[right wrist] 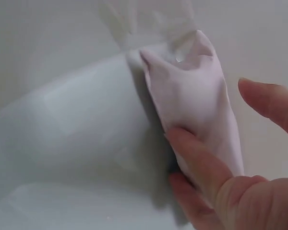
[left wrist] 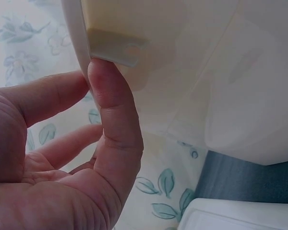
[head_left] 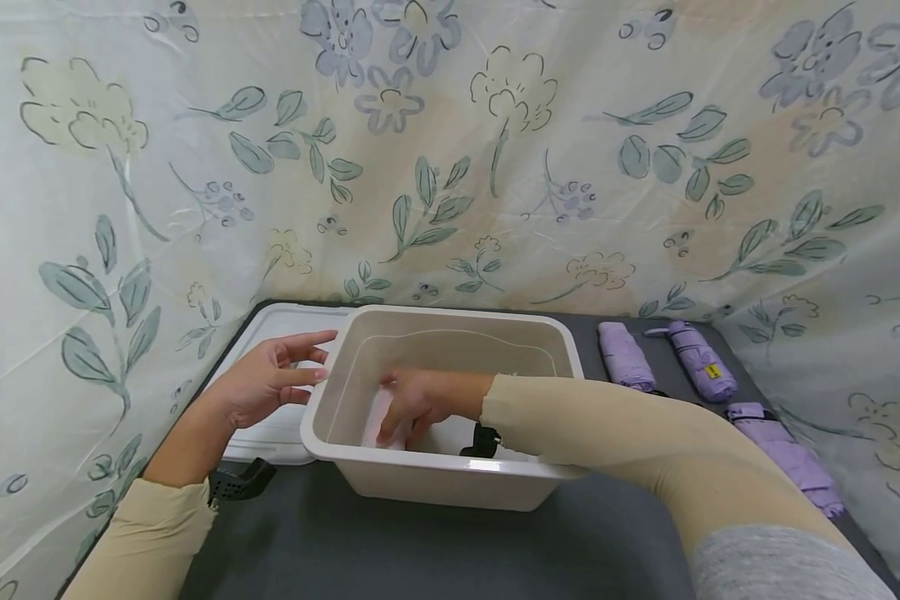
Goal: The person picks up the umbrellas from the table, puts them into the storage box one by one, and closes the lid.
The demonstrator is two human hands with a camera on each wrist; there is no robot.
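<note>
A beige plastic bin (head_left: 435, 483) stands on the dark table. My left hand (head_left: 266, 379) is at its left end, with fingertips against the rim; the left wrist view shows this hand (left wrist: 72, 158) beside a small tab (left wrist: 115, 50) under the rim. Inside the bin, my right hand (head_left: 420, 404) reaches down to a pale pink fabric bundle (head_left: 381, 417) near the left wall. Up close, the bundle (right wrist: 199, 105) is long with two pointed corners at its end. Right-hand fingers (right wrist: 197, 158) touch its left side, while the thumb (right wrist: 269, 98) stands apart from it.
Three lilac rolled fabric bundles (head_left: 624, 354), one (head_left: 701, 360) with a yellow label and another (head_left: 783, 458) closer to me, lie right of the bin. A white lid (head_left: 270, 433) lies partly behind the bin's left end. Floral cloth (head_left: 450, 167) hangs around the table.
</note>
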